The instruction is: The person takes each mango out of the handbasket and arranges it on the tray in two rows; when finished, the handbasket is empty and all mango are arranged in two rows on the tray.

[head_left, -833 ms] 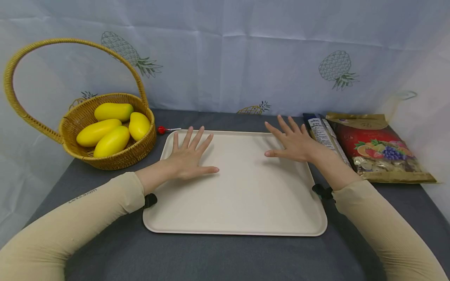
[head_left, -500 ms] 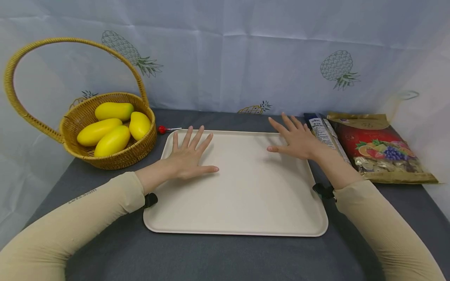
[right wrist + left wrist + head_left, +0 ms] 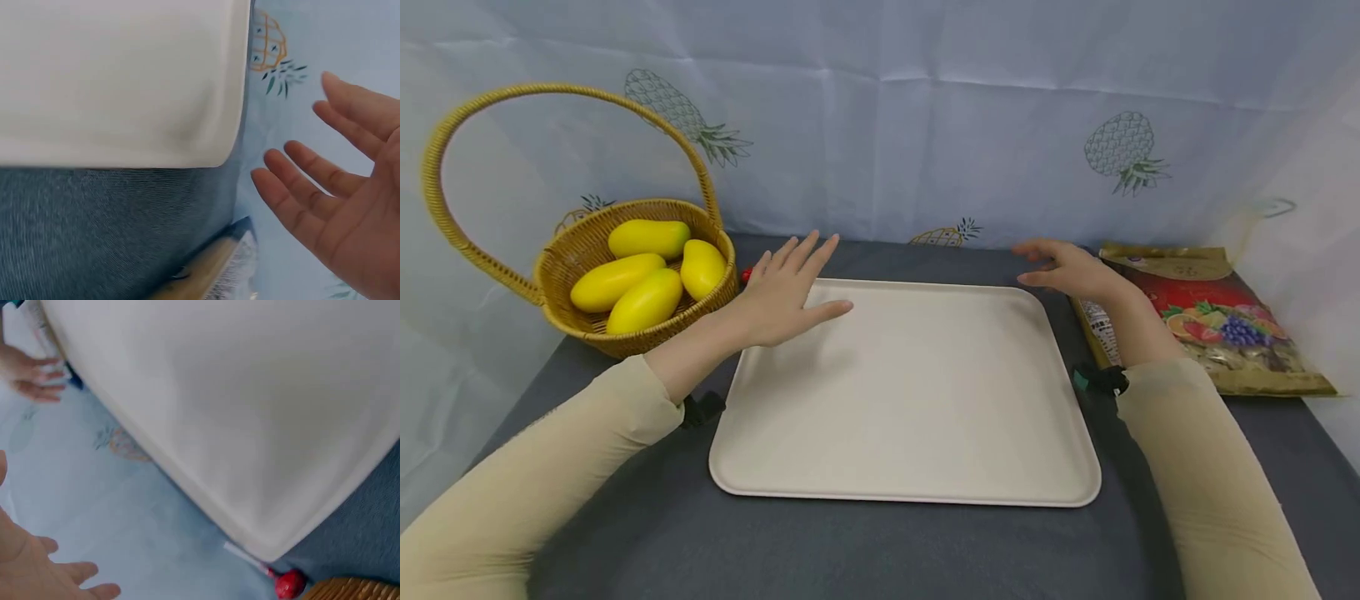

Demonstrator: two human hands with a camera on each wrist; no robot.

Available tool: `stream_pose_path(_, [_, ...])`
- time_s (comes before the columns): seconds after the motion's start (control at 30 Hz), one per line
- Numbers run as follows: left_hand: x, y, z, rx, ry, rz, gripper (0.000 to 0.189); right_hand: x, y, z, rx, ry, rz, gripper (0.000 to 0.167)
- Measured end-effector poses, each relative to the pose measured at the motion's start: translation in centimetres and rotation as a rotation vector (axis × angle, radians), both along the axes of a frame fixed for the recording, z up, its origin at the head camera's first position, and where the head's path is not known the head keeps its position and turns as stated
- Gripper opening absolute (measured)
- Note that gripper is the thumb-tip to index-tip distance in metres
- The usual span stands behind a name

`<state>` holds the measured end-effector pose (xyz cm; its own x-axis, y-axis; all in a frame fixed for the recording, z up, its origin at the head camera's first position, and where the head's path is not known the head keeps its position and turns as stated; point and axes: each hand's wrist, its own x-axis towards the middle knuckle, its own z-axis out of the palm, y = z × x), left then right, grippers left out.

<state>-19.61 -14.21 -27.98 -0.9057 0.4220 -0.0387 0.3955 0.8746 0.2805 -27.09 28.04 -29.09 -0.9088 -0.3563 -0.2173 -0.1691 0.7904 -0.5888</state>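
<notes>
My left hand (image 3: 778, 296) is raised over the far left corner of a cream tray (image 3: 910, 408), its fingers spread and holding nothing. Just beyond that corner lies a red lollipop (image 3: 290, 584), mostly hidden behind the hand in the head view. Off the tray's far right corner hovers my right hand (image 3: 1067, 267), fingers loosely bent and nothing in them. It overlaps a narrow printed packet (image 3: 1101, 333) in the head view. Beside that packet is a red and gold bag (image 3: 1232, 312) with fruit pictures on it.
A wicker basket (image 3: 553, 321) with a tall hooped handle stands at the back left and holds several yellow mangoes (image 3: 646, 302). Dark grey cloth (image 3: 887, 550) covers the table. A pale curtain (image 3: 970, 50) with pineapple prints hangs behind.
My left hand has lifted and moved away from me, towards the lollipop. The right hand has shifted right towards the packet, turning sideways with its fingers drawn closer together.
</notes>
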Motion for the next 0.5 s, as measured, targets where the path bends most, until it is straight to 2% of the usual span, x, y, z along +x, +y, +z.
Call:
stream_pose_path(0.17, [-0.1,-1.8,2.4,0.133,0.022,0.002,0.081,-1.1,0.7,-1.4,-0.016,-0.070,0.011,0.056])
stream_pose_path(0.3, [0.1,-3.7,4.2,0.284,0.024,0.033,0.071,-1.5,1.0,-2.4,-0.035,-0.116,0.010,0.056])
stream_pose_path(0.5, [0.3,-6.7,6.3,0.473,0.017,0.148,0.055,-1.7,1.1,-3.0,-0.043,-0.146,-0.001,0.057])
